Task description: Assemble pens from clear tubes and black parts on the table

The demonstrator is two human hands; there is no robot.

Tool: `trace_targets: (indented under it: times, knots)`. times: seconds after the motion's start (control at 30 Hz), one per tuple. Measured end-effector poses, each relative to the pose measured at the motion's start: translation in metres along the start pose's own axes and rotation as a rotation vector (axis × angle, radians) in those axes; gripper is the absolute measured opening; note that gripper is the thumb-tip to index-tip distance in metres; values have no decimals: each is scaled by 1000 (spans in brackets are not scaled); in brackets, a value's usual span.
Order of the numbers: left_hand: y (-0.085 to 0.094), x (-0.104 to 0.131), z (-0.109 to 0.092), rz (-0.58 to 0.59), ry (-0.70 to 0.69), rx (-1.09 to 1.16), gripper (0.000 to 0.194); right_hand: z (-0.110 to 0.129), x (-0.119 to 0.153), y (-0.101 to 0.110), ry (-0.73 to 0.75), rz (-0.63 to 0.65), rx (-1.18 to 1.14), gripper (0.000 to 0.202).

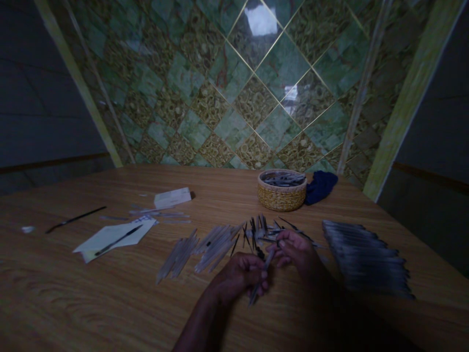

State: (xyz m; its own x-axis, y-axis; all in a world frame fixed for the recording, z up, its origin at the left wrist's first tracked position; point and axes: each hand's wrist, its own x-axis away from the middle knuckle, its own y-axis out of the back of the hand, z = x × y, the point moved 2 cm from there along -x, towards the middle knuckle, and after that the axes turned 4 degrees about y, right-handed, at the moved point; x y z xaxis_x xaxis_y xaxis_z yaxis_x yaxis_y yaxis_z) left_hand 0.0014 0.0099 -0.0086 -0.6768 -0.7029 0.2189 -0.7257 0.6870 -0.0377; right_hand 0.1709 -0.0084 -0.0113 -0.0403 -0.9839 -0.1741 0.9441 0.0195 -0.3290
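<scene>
My left hand (pixel 246 276) is closed around a slim translucent pen barrel (pixel 269 259), which slants up and to the right. Close to the barrel's upper end, my right hand (pixel 293 247) has its fingertips pinched on something small and dark that I cannot make out. Just past my hands lie scattered dark pen parts (pixel 258 225), some thin and black. Two loose groups of clear pen barrels (pixel 216 247) rest to the left of them. A row of pens with dark ends (pixel 366 259) is laid side by side at the right.
A round woven basket (pixel 281 198) filled with pens stands toward the back, beside a dark blue cloth (pixel 321 186). At left are a white box (pixel 173 197), a paper sheet (pixel 110 234) with a black pen on it, and a thin dark stick (pixel 76 220). A tiled wall (pixel 227 98) rises behind the table.
</scene>
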Motion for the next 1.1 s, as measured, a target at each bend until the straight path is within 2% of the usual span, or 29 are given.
trace_targets:
  times: [0.27, 0.43, 0.77, 1.1]
  knots:
    - [-5, 3, -5, -3, 11, -26, 24, -1, 3, -5, 23, 25, 34, 40]
    - [-5, 3, -4, 36, -22, -37, 24, 0, 4, -6, 13, 31, 42, 40]
    - [-5, 1, 0, 28, -11, -7, 24, -3, 5, -6, 18, 42, 6, 38]
    - [-5, 3, -6, 15, -16, -48, 25, -4, 4, -3, 18, 60, -13, 38]
